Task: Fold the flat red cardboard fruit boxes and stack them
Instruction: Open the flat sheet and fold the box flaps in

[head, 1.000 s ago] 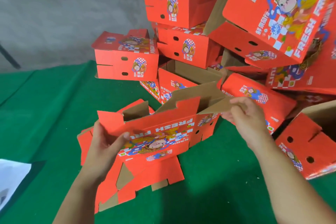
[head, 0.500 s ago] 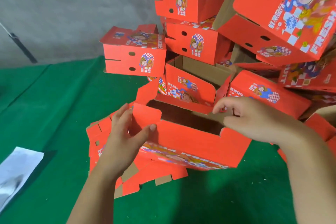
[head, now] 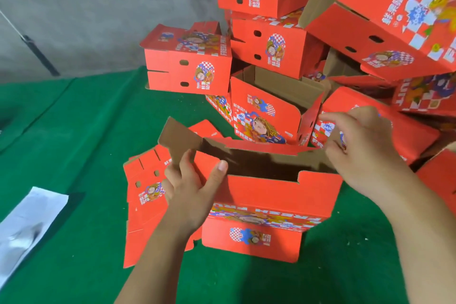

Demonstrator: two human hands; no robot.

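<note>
The half-opened box (head: pixel 266 195) stands on the green desk (head: pixel 74 131) before the stacked boxes (head: pixel 266 44); the left hand (head: pixel 190 195) pinches its near-left corner flap, the right hand (head: pixel 365 153) grasps the far-right flap; best square the walls before tucking flaps inward.

Work surface: table covered in green felt-like cloth (head: pixel 81 118), filling the lower and left portion of the head view, with a long crease or seam running diagonally across its left part and small pale specks scattered at lower right. Backdrop: grey concrete-looking surface (head: pixel 98 7), mottled and unpainted, filling the upper left behind the cloth's far edge. Dark thin rod (head: pixel 37 52), slanting across that grey surface toward the cloth. White crumpled sheet (head: pixel 27 227), plastic or paper, lying on the cloth at the left edge. Lighting: even, diffuse, soft shadows.
</note>
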